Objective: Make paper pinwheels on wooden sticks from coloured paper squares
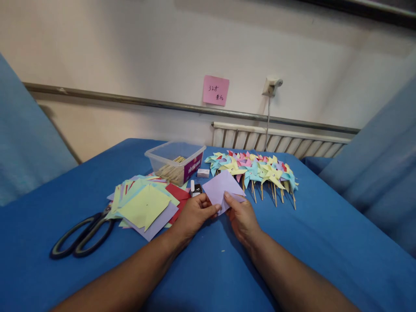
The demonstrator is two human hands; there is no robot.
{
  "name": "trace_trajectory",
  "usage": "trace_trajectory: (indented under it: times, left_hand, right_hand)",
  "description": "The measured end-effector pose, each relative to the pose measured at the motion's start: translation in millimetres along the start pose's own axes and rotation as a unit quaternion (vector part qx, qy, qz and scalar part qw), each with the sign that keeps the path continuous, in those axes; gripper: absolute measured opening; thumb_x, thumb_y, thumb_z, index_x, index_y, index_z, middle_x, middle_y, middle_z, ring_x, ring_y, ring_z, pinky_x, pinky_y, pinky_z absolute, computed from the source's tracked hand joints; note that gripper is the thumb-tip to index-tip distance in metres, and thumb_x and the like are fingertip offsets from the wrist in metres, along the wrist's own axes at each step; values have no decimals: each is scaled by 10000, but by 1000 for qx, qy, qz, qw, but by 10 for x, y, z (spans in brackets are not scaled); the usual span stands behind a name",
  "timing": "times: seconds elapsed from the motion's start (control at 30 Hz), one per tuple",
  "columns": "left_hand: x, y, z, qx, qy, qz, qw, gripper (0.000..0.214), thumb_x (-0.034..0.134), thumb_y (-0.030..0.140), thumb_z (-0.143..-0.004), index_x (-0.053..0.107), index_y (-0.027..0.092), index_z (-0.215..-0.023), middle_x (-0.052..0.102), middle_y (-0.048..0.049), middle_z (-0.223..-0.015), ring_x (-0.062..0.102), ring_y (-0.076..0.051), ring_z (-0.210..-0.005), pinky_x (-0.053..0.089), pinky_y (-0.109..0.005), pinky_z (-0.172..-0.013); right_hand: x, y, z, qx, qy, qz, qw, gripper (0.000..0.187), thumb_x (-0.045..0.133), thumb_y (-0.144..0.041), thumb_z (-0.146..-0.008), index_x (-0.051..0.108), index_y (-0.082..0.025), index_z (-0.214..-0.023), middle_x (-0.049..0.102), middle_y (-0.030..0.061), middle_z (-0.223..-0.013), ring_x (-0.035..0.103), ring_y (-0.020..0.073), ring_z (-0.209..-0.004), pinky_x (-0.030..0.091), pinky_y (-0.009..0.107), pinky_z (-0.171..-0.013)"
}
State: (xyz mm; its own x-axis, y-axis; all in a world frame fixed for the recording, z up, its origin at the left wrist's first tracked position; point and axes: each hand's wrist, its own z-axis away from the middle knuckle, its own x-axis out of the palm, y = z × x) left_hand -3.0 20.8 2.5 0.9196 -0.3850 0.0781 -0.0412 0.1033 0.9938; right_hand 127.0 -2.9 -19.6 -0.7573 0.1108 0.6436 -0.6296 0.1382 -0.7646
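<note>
Forearms (286,264) cut off below — left hand (194,213) and right hand (243,216) pinch purple paper (220,186), partly hiding it — one corner pointing away.

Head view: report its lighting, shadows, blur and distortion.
Head view: soft, uneven light, with dim patches on the off-white plaster wall; head view, lower middle: a dark shadow on the blue cloth-covered table along the inner edge of the bare right forearm; head view, right side: the blue fabric curtain looks soft and stretched; head view, middle: the square lilac paper shows fairly clear edges, without strong glare.
</note>
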Motion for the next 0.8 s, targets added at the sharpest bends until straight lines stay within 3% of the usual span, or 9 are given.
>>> trace_trajectory:
  times: [0.27, 0.47, 0.67, 0.8]
  left_hand:
    - [-6, -11, 2, -5, 14, -89, 996, 285, 694, 389, -675, 562, 147, -749, 593, 15, -579, 471, -88, -434, 311, -218, -429]
    - [33, 13, 37, -15, -32, -63, 997, 270, 694, 369, -671, 525, 161, -710, 601, 12, -586, 496, -90, -460, 352, -221, -469]
    - [37, 8, 49, -11, -9, -78, 997, 236, 667, 362, -697, 563, 152, -720, 625, -10, -606, 487, -87, -452, 345, -217, -461]
    - [27, 16, 55, -33, -27, -71, 997, 275, 688, 394, -683, 555, 155, -696, 654, -29, -639, 505, -94, -455, 358, -219, -460]
  right_hand:
    - [-1, -7, -2, -6, -24, 7, 1000, 261, 724, -297, -730, 689, -128, -925, 725, 79, -862, 660, 194, -712, 528, 323, -669]
    - [-32, -8, -26, -9, -9, 5, 1000, 252, 748, -299, -696, 699, -127, -874, 722, 70, -828, 654, 187, -702, 524, 322, -684]
    - [-13, -18, -18, -13, -18, 5, 1000, 241, 742, -303, -703, 704, -141, -876, 724, 70, -850, 659, 199, -738, 522, 334, -713]
    - [-11, -37, -9, -11, -12, 13, 1000, 238, 753, -308, -689, 713, -139, -852, 725, 74, -828, 655, 195, -719, 516, 327, -700]
